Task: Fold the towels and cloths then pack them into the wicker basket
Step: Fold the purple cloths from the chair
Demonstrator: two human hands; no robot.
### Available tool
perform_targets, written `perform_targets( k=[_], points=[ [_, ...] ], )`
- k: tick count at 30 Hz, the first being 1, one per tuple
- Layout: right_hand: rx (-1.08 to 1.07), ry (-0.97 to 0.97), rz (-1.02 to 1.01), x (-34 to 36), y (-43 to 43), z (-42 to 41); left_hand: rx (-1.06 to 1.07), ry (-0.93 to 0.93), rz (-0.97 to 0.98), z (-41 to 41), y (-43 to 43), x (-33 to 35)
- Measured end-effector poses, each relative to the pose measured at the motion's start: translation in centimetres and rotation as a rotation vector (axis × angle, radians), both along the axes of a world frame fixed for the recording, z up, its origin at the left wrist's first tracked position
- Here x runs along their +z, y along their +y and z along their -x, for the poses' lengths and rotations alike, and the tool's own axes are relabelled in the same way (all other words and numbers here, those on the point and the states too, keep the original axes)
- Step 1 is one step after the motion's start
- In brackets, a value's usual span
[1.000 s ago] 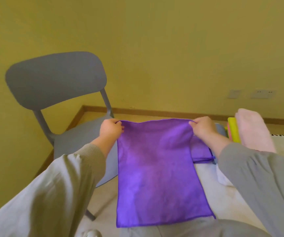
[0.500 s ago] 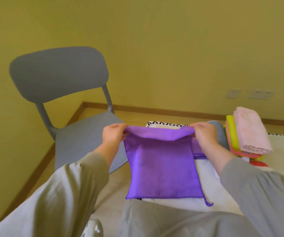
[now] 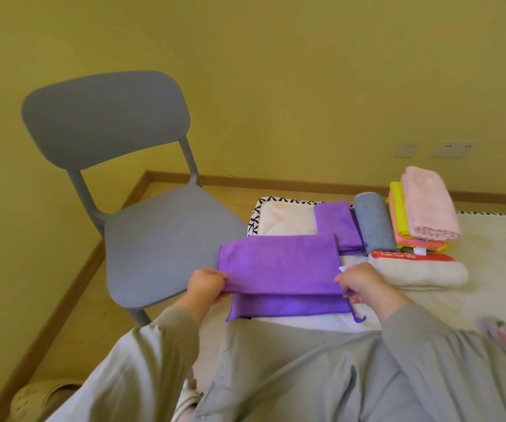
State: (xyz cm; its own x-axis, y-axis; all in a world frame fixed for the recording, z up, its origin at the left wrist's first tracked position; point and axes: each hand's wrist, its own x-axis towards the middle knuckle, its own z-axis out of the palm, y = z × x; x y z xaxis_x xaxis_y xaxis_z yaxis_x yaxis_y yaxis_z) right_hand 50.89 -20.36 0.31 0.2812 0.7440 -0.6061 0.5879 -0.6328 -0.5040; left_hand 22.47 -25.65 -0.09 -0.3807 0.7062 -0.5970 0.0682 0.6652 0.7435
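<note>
- Yellow walls and a wooden skirting board close off the corner; a grey chair (image 3: 130, 190) stands on the floor to the left of a cream mattress (image 3: 285, 214) edged with a black-and-white pattern.
- A purple cloth (image 3: 279, 266) lies on the near part of the mattress, folded over so that its upper layer ends short of the lower layer's near edge.
- The left hand (image 3: 207, 284) pinches the fold's left end, its grip pressed together on the fabric.
- The right hand (image 3: 359, 281) pinches the right end the same way, thumb on top.
- Behind, a second folded purple cloth (image 3: 337, 223) lies flat, touching a rolled grey towel (image 3: 372, 220).
- Further right, a pink towel (image 3: 428, 205) tops a stack of yellow and coral cloths (image 3: 397, 208).
- A cream towel with a red band (image 3: 416, 269) lies just beside the right hand.
- Grey sleeves and trousers fill the foreground.
</note>
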Motion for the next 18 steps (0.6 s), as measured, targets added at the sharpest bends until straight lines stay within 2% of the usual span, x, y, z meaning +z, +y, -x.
perform_targets(
  k=[4, 7, 10, 13, 18],
  points=[
    [0.253, -0.307, 0.069, 0.4, -0.8, 0.6, -0.067, 0.044, 0.066, -0.1, -1.1, -1.4],
    [0.411, -0.421, 0.053, 0.3, -0.3, 0.7, -0.097, 0.019, 0.027, -0.1, -1.2, -1.6],
    [0.404, -0.460, 0.024, -0.1, -0.1, 0.3, -0.144, 0.030, -0.003, 0.2, -1.6, -1.5],
    [0.427, -0.501, 0.118, -0.5, -0.5, 0.4, -0.212, 0.098, 0.051, 0.5, -2.2, -2.0],
    [0.493, -0.622, 0.143, -0.5, -0.4, 0.5, -0.318, 0.209, 0.057, -0.1, -2.4, -3.1]
  ],
)
